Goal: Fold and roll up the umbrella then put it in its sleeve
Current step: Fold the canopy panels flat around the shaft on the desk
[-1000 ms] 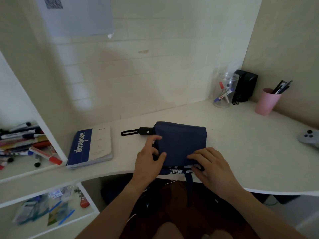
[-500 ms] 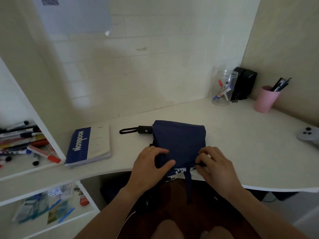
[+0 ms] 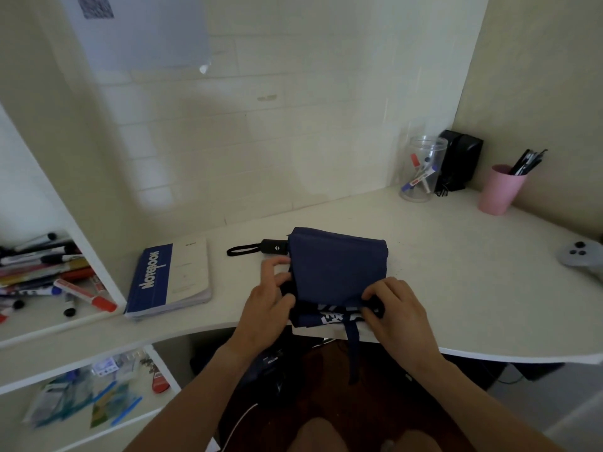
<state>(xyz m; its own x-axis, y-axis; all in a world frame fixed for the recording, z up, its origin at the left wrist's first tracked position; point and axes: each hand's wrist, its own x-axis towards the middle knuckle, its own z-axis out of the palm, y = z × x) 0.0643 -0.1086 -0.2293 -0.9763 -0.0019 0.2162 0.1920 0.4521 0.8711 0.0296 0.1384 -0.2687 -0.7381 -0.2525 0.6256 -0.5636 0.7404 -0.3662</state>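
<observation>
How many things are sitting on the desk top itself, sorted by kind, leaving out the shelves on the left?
Umbrella: 1
Notebook: 1
Clear jar of markers: 1
Pink cup of pens: 1
Black box in the corner: 1
Grey game controller: 1
Total: 6

Both bare forearms reach in from the near edge, angled toward each other. The left hand lies palm-down, fingers curled and pinching — thumb set toward the right. The right hand is also palm-down, its fingers bent tightly at the knuckles, tips tucked under.
</observation>
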